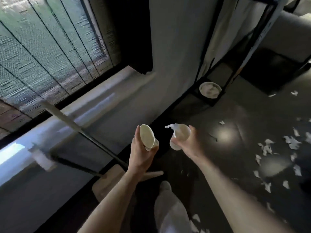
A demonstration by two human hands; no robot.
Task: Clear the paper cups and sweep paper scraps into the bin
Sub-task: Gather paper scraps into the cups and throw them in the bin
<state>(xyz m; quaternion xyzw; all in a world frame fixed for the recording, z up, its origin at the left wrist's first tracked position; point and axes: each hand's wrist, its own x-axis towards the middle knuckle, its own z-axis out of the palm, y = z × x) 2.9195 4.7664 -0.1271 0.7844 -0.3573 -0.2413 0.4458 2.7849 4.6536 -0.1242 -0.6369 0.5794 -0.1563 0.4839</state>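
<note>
My left hand (141, 153) grips a white paper cup (147, 137), its mouth tilted toward me. A second paper cup (180, 137) is held in my right hand (193, 142), with a scrap of white paper (170, 126) sticking out at its rim. Both cups are in the air above the dark floor, apart from each other. The white bin (210, 89) stands farther ahead by the wall, under a black frame. Many torn paper scraps (277, 148) lie scattered on the floor to the right.
A broom handle (80, 130) leans across the left, its head (107, 180) near my feet. A window ledge (84, 108) and blinds fill the left side. A black metal rack (230, 68) stands around the bin. My white-clad leg (168, 207) is below.
</note>
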